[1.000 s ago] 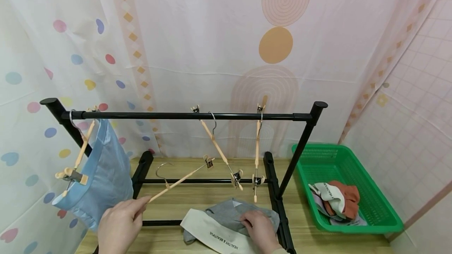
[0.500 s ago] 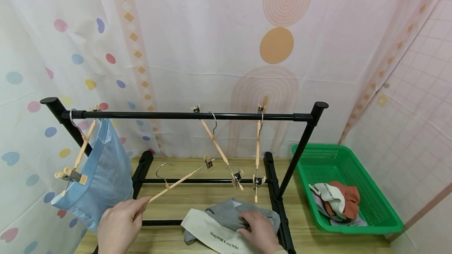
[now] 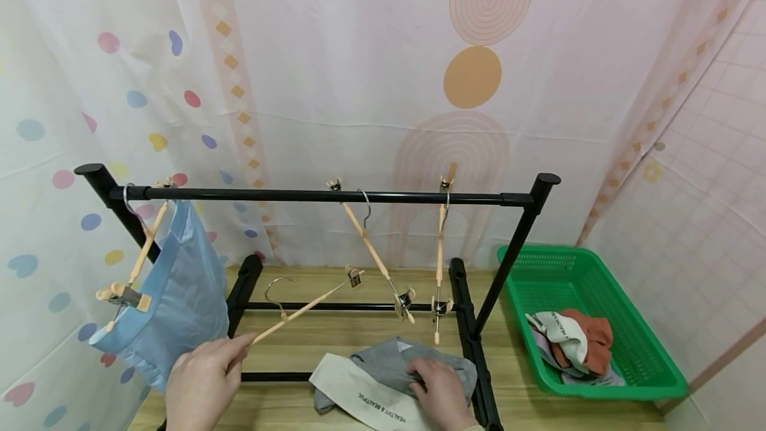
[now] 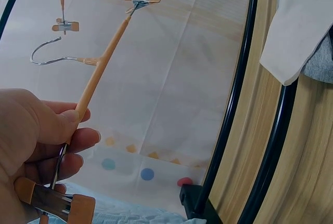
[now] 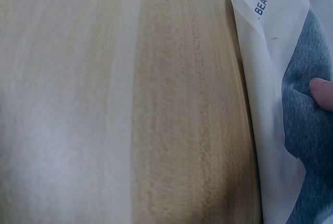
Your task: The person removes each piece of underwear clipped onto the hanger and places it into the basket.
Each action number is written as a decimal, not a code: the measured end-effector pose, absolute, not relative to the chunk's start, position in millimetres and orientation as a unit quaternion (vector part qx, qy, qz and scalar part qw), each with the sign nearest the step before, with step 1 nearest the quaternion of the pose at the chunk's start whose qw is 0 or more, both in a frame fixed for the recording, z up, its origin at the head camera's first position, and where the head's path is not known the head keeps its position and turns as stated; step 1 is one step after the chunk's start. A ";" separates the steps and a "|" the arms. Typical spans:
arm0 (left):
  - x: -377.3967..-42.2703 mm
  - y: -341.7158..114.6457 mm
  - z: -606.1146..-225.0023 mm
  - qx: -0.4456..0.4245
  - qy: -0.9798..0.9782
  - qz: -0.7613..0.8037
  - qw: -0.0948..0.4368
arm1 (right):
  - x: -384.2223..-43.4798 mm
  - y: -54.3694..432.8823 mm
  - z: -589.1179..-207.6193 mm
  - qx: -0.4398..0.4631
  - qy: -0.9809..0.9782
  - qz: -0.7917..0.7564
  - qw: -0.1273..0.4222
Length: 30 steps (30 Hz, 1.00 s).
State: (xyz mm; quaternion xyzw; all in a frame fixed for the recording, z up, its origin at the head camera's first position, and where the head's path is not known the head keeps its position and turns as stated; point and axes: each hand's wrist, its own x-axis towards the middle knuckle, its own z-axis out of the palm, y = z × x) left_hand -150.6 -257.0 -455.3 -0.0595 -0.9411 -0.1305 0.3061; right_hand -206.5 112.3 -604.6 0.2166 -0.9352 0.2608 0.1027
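Note:
My left hand grips one end of a wooden clip hanger, its thumb and fingers round the bar in the left wrist view. The hanger's metal hook and far clip stick out, with nothing clamped in that clip. A crumpled grey garment with a wide cream band reading "HEALTHY & BEAUTIFUL" lies at the rack's front. On its grey cloth rests my right hand, fingers slightly bent. The right wrist view catches only one fingertip on the cloth; the rest is out of frame.
A black rack spans the wooden tabletop. Light-blue clothing hangs clipped at its left; two bare clip hangers, a slanted one and an upright one, hang further right. A green basket holds folded garments.
The right hand's fingers and thumb shift slightly over the grey cloth, spreading and then drawing in a little. The left hand and its hanger stay in place. The head view drifts slightly.

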 end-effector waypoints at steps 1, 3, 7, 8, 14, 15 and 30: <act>-150.6 -257.1 -455.4 -0.059 -0.942 -0.131 0.304 | -206.6 112.6 -604.7 0.218 -0.934 0.265 0.103; -150.8 -257.1 -455.6 -0.057 -0.943 -0.132 0.299 | -207.0 113.2 -604.9 0.222 -0.930 0.275 0.105; -151.5 -256.9 -456.1 -0.056 -0.943 -0.132 0.299 | -208.5 113.9 -604.8 0.234 -0.921 0.291 0.111; -151.8 -256.9 -456.2 -0.056 -0.943 -0.132 0.301 | -208.9 114.1 -604.6 0.237 -0.919 0.294 0.112; -151.6 -257.2 -457.4 -0.061 -0.941 -0.133 0.304 | -208.5 116.1 -600.8 0.235 -0.915 0.315 0.090; -151.6 -257.3 -457.5 -0.062 -0.941 -0.134 0.304 | -208.3 116.5 -599.8 0.233 -0.915 0.318 0.087; -151.8 -257.1 -460.2 -0.063 -0.942 -0.137 0.301 | -208.6 124.8 -576.1 0.183 -0.919 0.325 0.130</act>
